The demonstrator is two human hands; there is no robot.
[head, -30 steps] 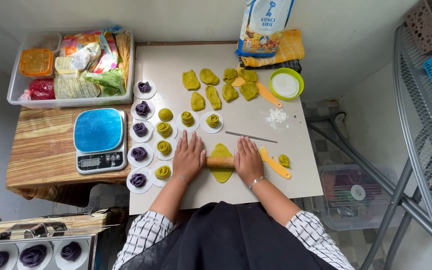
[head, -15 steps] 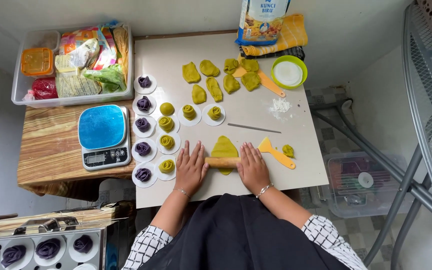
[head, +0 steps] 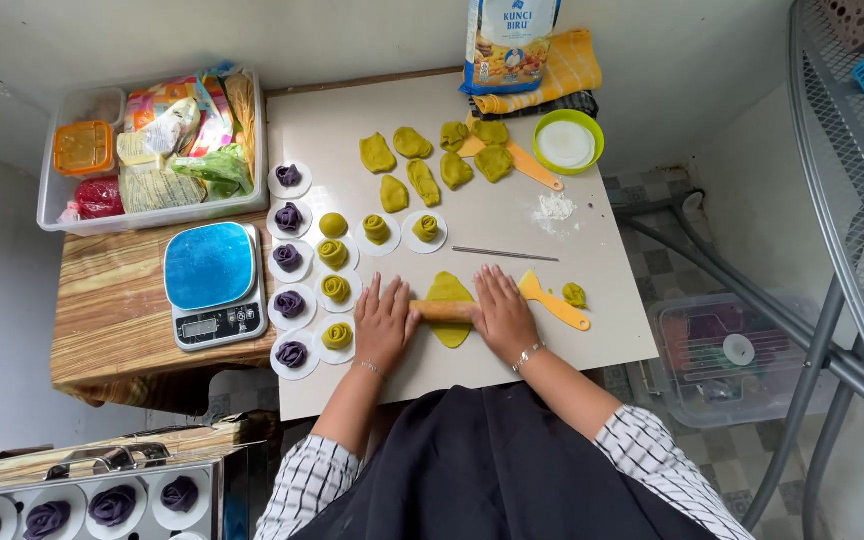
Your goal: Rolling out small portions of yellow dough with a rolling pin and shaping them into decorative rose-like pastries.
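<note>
Blue-and-white flour bag [head: 508, 42] upright at board's far edge; clear tub [head: 57, 200] at far left, crammed with colourful, perhaps snack, packets [head: 174, 130]; blue-topped scale [head: 214, 284], small grey screen [head: 197, 326]

A single view, from a camera worn on the person's head, looking almost straight down from well above the work. The person's own dark apron and checked sleeves fill the bottom edge; the far end of the white board [head: 592, 300] lies toward the top. Both forearms reach up into the middle of the frame. The view is wide rather than close — it takes in a wooden side table [head: 112, 320] at left and a metal rack [head: 852, 250] at right.
</note>
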